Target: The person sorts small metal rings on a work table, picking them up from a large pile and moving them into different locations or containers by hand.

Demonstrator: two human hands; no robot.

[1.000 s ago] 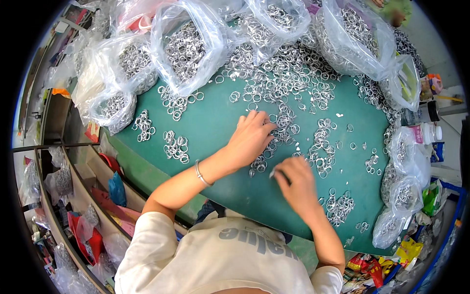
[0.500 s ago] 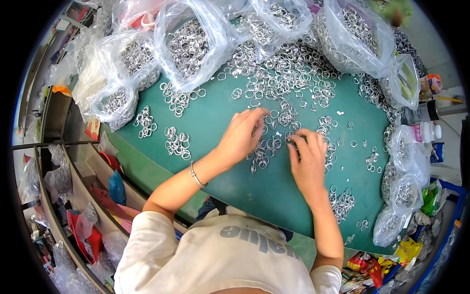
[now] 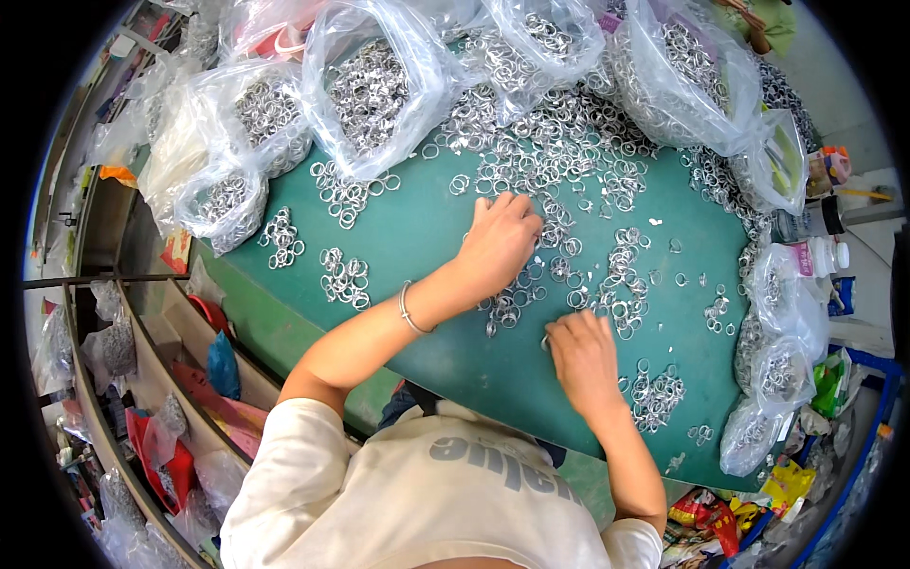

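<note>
My left hand [image 3: 502, 242] is over the middle of a green table [image 3: 455, 370], fingers curled down among silver metal rings [image 3: 559, 223]. Its fingertips are partly hidden, so what they pinch cannot be made out. A bangle circles that wrist. Closer to me and to the right, my right hand [image 3: 583, 356] is closed with bent fingers. A small silver ring [image 3: 545, 342] shows at its fingertips, mostly covered. Between the hands lies a loose cluster of rings [image 3: 509, 308]. Another cluster [image 3: 626, 284] spreads just beyond my right hand.
Clear plastic bags full of rings [image 3: 370, 95] line the far edge, with a heap [image 3: 569, 133] spilling before them. Small ring piles [image 3: 344, 277] sit at left and near right [image 3: 657, 396]. More bags [image 3: 782, 375] line the right edge. Shelves [image 3: 180, 341] stand left. Another person's arm [image 3: 758, 36] shows far right.
My left hand has moved right and slightly away from me, over the rings. My right hand has pulled back toward me, off the middle rings, and its fingers have closed.
</note>
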